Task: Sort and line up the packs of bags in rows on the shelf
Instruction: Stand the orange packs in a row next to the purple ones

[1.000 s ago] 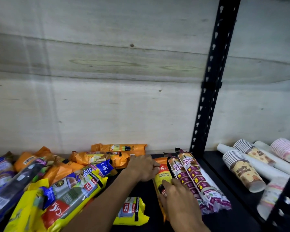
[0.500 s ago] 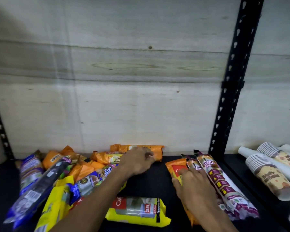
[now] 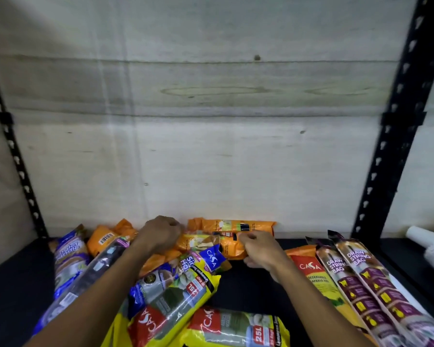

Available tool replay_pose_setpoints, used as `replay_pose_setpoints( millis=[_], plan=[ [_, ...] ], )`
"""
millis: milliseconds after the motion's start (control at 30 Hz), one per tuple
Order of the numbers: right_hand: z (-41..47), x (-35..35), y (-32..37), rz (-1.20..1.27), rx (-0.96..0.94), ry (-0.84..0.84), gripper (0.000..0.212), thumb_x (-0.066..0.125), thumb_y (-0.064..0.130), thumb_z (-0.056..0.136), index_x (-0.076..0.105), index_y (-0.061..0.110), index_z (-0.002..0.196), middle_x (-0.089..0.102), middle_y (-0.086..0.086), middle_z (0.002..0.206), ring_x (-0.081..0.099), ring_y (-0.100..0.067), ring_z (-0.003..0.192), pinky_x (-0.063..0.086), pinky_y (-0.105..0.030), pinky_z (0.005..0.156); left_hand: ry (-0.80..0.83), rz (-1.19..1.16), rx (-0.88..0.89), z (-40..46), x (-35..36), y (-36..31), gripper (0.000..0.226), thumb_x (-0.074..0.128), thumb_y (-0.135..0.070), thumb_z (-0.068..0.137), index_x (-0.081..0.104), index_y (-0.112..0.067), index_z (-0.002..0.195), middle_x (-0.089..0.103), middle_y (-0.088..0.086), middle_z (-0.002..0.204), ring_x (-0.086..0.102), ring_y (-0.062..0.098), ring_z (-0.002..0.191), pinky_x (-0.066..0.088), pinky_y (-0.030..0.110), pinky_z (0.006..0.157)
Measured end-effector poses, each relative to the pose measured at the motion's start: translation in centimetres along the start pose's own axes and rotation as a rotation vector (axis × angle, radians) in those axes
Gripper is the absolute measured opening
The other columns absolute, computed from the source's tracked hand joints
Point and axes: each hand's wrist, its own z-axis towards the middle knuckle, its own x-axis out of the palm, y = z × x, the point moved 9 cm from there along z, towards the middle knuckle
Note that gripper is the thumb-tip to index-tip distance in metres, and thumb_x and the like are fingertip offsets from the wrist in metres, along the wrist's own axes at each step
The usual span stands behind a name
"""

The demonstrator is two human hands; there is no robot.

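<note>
**Both hands on the orange packs at the back of the shelf**

The right hand [image 3: 259, 249] grips an orange pack [image 3: 229, 247], its fingers curled round the pack's right end, thumb uppermost. The left hand [image 3: 161, 232] is closed in a fist on a second orange pack [image 3: 196, 242] lying just left of the first; how much of that pack the fingers enclose cannot be told, since the back of the hand hides them. Both forearms reach in from the lower edge of the view.

Behind these two packs a third, long orange pack [image 3: 236, 225] lies crosswise against the pale wooden back panel [image 3: 211, 159]. Further orange packs [image 3: 108, 237] sit at the back left, one showing a barcode label.

To the left of the left forearm, blue-and-purple packs [image 3: 69, 256] lie in a loose heap on the black shelf [image 3: 248, 286]. Between the forearms, yellow packs marked "CASA" and "25L" [image 3: 236, 329] overlap one another, a blue "CASA" pack [image 3: 211, 257] resting on their far end.

To the right of the right forearm, three packs lie side by side, lengthwise from front to back and touching: an orange-and-red "CASA" pack [image 3: 316, 274] and two maroon "DRAW STRING BAG" packs [image 3: 361, 284].

Black perforated uprights [image 3: 401, 121] stand at either side. Stacked paper cups [image 3: 431, 244] lie on their sides at the far right, beyond the right upright.
</note>
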Motion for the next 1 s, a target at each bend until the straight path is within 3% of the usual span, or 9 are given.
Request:
replay_pose_setpoints(
  millis=[100, 200, 267, 333, 467, 567, 767, 900, 1000],
  plan=[
    [0.6, 0.2, -0.3, 0.068, 0.053, 0.025, 0.04, 0.053, 0.04, 0.1, 0.058, 0.014, 0.129, 0.065, -0.002, 0.096, 0.07, -0.02, 0.088, 0.062, -0.033, 0.078, 0.083, 0.032, -0.022, 0.8, 0.9, 0.0, 0.04, 0.042, -0.039, 0.099, 0.065, -0.018, 0.124, 0.064, 0.004, 0.129, 0.064, 0.02, 0.103, 0.048, 0.027, 0.083],
    [1.1, 0.6, -0.8, 0.117, 0.101, 0.059, 0.042, 0.053, 0.04, 0.1, 0.055, 0.016, 0.134, 0.063, -0.004, 0.101, 0.072, -0.022, 0.086, 0.063, -0.033, 0.071, 0.1, -0.069, -0.13, 1.8, 1.4, 1.0, 0.035, 0.052, -0.035, 0.095, 0.068, -0.007, 0.109, 0.071, 0.008, 0.103, 0.072, 0.021, 0.081, 0.061, 0.032, 0.073],
    [1.3, 0.9, -1.0, 0.177, 0.114, 0.081, 0.042, 0.055, 0.039, 0.099, 0.055, 0.017, 0.135, 0.061, -0.003, 0.096, 0.073, -0.024, 0.086, 0.063, -0.035, 0.073, 0.128, -0.073, -0.151, 1.9, 1.7, 1.2, 0.036, 0.054, -0.038, 0.094, 0.066, -0.008, 0.107, 0.069, 0.003, 0.092, 0.067, 0.012, 0.062, 0.057, 0.023, 0.054],
    [1.4, 1.2, -1.2, 0.234, 0.123, 0.098, 0.042, 0.058, 0.04, 0.098, 0.057, 0.017, 0.132, 0.062, -0.003, 0.093, 0.073, -0.025, 0.086, 0.063, -0.037, 0.074, 0.138, -0.113, -0.184, 1.9, 1.9, 1.3, 0.039, 0.053, -0.044, 0.093, 0.066, -0.01, 0.107, 0.068, 0.002, 0.088, 0.062, 0.009, 0.053, 0.05, 0.018, 0.048],
    [1.5, 1.4, -1.6, 0.306, 0.142, 0.109, 0.044, 0.061, 0.047, 0.094, 0.059, 0.019, 0.128, 0.07, -0.01, 0.108, 0.074, -0.026, 0.085, 0.063, -0.035, 0.071, 0.061, -0.268, -0.244, 1.6, 1.7, 1.2, 0.038, 0.06, -0.045, 0.089, 0.065, -0.007, 0.092, 0.07, 0.006, 0.085, 0.067, 0.018, 0.066, 0.057, 0.029, 0.07],
    [1.2, 1.3, -1.5, 0.323, 0.129, 0.098, 0.04, 0.062, 0.046, 0.094, 0.06, 0.019, 0.123, 0.071, -0.009, 0.108, 0.073, -0.026, 0.088, 0.063, -0.035, 0.071, -0.025, -0.27, -0.206, 1.4, 0.8, 0.8, 0.044, 0.058, -0.048, 0.089, 0.067, -0.005, 0.093, 0.072, 0.008, 0.091, 0.071, 0.023, 0.078, 0.058, 0.035, 0.081],
    [-0.7, -0.3, -0.4, 0.355, 0.049, 0.048, 0.028, 0.067, 0.04, 0.092, 0.059, 0.015, 0.103, 0.073, -0.007, 0.103, 0.071, -0.019, 0.095, 0.062, -0.039, 0.08, -0.161, -0.423, -0.072, 0.2, -1.0, -1.9, 0.037, 0.055, -0.037, 0.094, 0.064, -0.006, 0.076, 0.063, 0.005, 0.078, 0.065, 0.021, 0.078, 0.053, 0.038, 0.086],
    [-2.9, -1.9, -0.6, 0.348, 0.007, 0.058, 0.029, 0.074, 0.033, 0.088, 0.062, 0.01, 0.101, 0.073, -0.008, 0.104, 0.073, -0.019, 0.094, 0.063, -0.039, 0.078, -0.206, -0.635, -0.007, 0.0, -1.3, -3.4, 0.012, 0.068, -0.026, 0.086, 0.071, -0.018, 0.078, 0.07, -0.001, 0.092, 0.066, 0.023, 0.095, 0.057, 0.044, 0.088],
    [-4.7, -3.4, -0.8, 0.335, -0.02, 0.06, 0.025, 0.077, 0.027, 0.085, 0.064, 0.012, 0.1, 0.073, -0.007, 0.103, 0.073, -0.02, 0.095, 0.062, -0.042, 0.081, -0.17, -0.737, 0.013, -0.4, -0.8, -5.4, 0.007, 0.068, -0.02, 0.085, 0.072, -0.02, 0.079, 0.071, 0.002, 0.096, 0.067, 0.022, 0.094, 0.058, 0.043, 0.086]
  ],
)
